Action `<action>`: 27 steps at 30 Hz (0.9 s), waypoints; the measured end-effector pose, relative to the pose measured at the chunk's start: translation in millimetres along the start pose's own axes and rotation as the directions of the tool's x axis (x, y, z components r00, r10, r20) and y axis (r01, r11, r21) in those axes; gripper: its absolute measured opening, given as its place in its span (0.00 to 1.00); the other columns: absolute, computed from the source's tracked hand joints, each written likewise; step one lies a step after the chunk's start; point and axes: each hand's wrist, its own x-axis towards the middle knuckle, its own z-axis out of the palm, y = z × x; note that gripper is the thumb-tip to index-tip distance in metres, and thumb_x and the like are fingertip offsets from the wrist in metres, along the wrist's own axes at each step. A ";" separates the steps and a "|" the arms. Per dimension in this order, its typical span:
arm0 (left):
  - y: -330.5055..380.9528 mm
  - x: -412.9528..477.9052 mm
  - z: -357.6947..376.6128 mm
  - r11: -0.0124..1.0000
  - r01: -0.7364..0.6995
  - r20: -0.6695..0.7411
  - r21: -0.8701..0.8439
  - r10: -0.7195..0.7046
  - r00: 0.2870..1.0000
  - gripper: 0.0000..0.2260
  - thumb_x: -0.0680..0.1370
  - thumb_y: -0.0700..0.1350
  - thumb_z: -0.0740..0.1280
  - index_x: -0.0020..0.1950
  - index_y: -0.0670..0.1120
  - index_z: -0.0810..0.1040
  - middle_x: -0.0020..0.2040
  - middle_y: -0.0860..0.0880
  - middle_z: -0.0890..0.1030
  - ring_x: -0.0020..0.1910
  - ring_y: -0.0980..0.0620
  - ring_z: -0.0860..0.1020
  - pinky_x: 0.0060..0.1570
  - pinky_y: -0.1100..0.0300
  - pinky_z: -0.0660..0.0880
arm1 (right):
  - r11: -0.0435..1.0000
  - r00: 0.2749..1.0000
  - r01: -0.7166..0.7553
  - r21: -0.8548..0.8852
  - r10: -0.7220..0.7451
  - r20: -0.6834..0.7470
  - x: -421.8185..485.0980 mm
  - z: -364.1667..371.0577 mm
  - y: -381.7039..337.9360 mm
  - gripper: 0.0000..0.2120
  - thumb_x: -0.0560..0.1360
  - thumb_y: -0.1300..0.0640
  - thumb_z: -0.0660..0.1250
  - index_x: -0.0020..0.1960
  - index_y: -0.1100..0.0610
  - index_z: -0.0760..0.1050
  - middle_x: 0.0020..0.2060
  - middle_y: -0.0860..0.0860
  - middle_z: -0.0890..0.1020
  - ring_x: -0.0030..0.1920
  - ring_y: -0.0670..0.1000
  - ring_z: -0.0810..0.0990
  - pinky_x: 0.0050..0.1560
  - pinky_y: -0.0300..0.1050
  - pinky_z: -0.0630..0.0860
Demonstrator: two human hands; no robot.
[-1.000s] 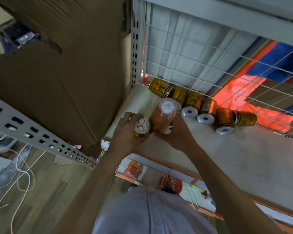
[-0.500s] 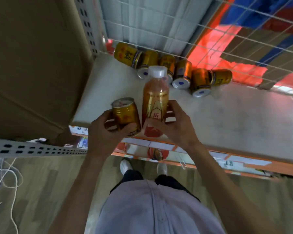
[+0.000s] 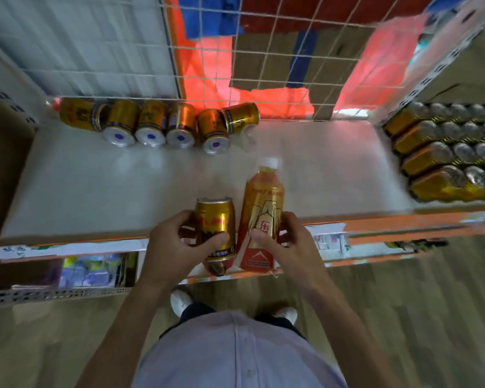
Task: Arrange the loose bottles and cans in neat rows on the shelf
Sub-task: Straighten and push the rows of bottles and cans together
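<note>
Both hands are closed around drinks: the left hand (image 3: pixel 177 243) wraps a gold can (image 3: pixel 214 219), thumb across its front, and the right hand (image 3: pixel 284 242) clasps the lower half of an orange bottle (image 3: pixel 261 217) with a white cap. Can and bottle stand side by side, touching or nearly so, held in front of the shelf's front lip rather than on it.

From the head view, the pair sits lower and nearer the body than half a second ago, when both were held over the shelf (image 3: pixel 95 186) itself. The view has also swung right, bringing the whole bay into sight, including wrapped multipacks (image 3: pixel 443 152) stacked at its right end. That reads as a step back to survey the shelf, not a placement.

Six loose cans (image 3: pixel 163 123) lie tipped over along the wire mesh back (image 3: pixel 277 51), four showing their silver bases. Most of the board is bare. Judging by this, the arranging has barely begun: the two held items need a spot, and the fallen cans need standing up.
</note>
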 end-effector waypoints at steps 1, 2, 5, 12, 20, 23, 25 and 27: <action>9.0 -4.4 15.6 1.000 -0.003 0.007 0.007 0.003 1.000 0.21 0.63 0.69 0.75 0.49 0.60 0.78 0.43 0.62 0.82 0.44 0.65 0.79 0.41 0.67 0.73 | 1.000 1.000 0.000 0.025 0.000 0.000 -3.1 -16.7 8.7 0.33 0.64 0.28 0.70 0.63 0.41 0.71 0.54 0.40 0.81 0.51 0.42 0.82 0.51 0.45 0.83; 16.7 -8.1 31.6 1.000 -0.005 0.020 0.015 0.005 1.000 0.24 0.62 0.70 0.72 0.51 0.59 0.79 0.44 0.61 0.82 0.45 0.63 0.80 0.42 0.65 0.74 | 0.998 1.000 -0.002 0.057 0.002 0.001 -7.1 -34.2 16.4 0.32 0.65 0.29 0.71 0.64 0.41 0.71 0.54 0.40 0.81 0.52 0.42 0.82 0.53 0.47 0.83; 40.3 -18.6 87.2 0.998 -0.017 0.058 0.058 0.013 0.998 0.33 0.60 0.72 0.69 0.57 0.53 0.81 0.47 0.58 0.83 0.47 0.57 0.81 0.43 0.61 0.77 | 0.991 1.000 0.018 0.129 -0.017 -0.012 -19.4 -91.1 42.8 0.27 0.66 0.33 0.73 0.63 0.39 0.71 0.51 0.37 0.81 0.50 0.38 0.82 0.53 0.44 0.83; 115.9 -30.2 248.6 0.989 -0.127 0.297 0.078 0.098 0.950 0.27 0.63 0.71 0.71 0.57 0.59 0.80 0.48 0.61 0.83 0.46 0.61 0.81 0.46 0.57 0.80 | 0.990 0.976 0.008 0.139 0.023 -0.217 -59.4 -244.3 117.2 0.24 0.69 0.36 0.75 0.62 0.41 0.75 0.49 0.39 0.82 0.47 0.41 0.82 0.48 0.43 0.82; 228.6 -32.5 407.3 0.921 -0.388 0.630 0.047 0.274 0.726 0.21 0.66 0.61 0.77 0.54 0.54 0.82 0.44 0.55 0.84 0.42 0.57 0.82 0.40 0.62 0.77 | 0.924 0.816 -0.050 0.380 0.257 -0.518 -129.8 -372.6 180.5 0.23 0.67 0.38 0.77 0.57 0.46 0.78 0.48 0.43 0.86 0.48 0.43 0.85 0.50 0.45 0.83; 254.1 -34.0 451.9 0.889 -0.455 0.688 0.049 0.300 0.661 0.23 0.65 0.62 0.75 0.54 0.51 0.82 0.44 0.56 0.84 0.41 0.61 0.80 0.36 0.73 0.70 | 0.899 0.767 -0.058 0.433 0.318 -0.557 -140.5 -402.6 195.0 0.27 0.64 0.37 0.78 0.59 0.45 0.76 0.49 0.42 0.85 0.48 0.40 0.84 0.46 0.38 0.82; 265.3 -34.4 479.9 0.884 -0.465 0.724 0.046 0.291 0.625 0.23 0.65 0.62 0.74 0.53 0.51 0.82 0.44 0.57 0.83 0.42 0.61 0.80 0.36 0.72 0.70 | 0.886 0.743 -0.070 0.459 0.353 -0.569 -142.6 -422.1 206.0 0.31 0.63 0.36 0.78 0.61 0.45 0.75 0.50 0.42 0.84 0.48 0.39 0.83 0.46 0.38 0.82; 273.7 -33.2 508.7 0.887 -0.460 0.743 0.038 0.282 0.607 0.20 0.66 0.61 0.74 0.52 0.52 0.82 0.43 0.58 0.83 0.41 0.62 0.80 0.37 0.69 0.70 | 0.880 0.725 -0.081 0.469 0.375 -0.577 -140.6 -442.7 218.1 0.32 0.62 0.35 0.78 0.62 0.45 0.75 0.50 0.42 0.84 0.48 0.39 0.83 0.47 0.39 0.82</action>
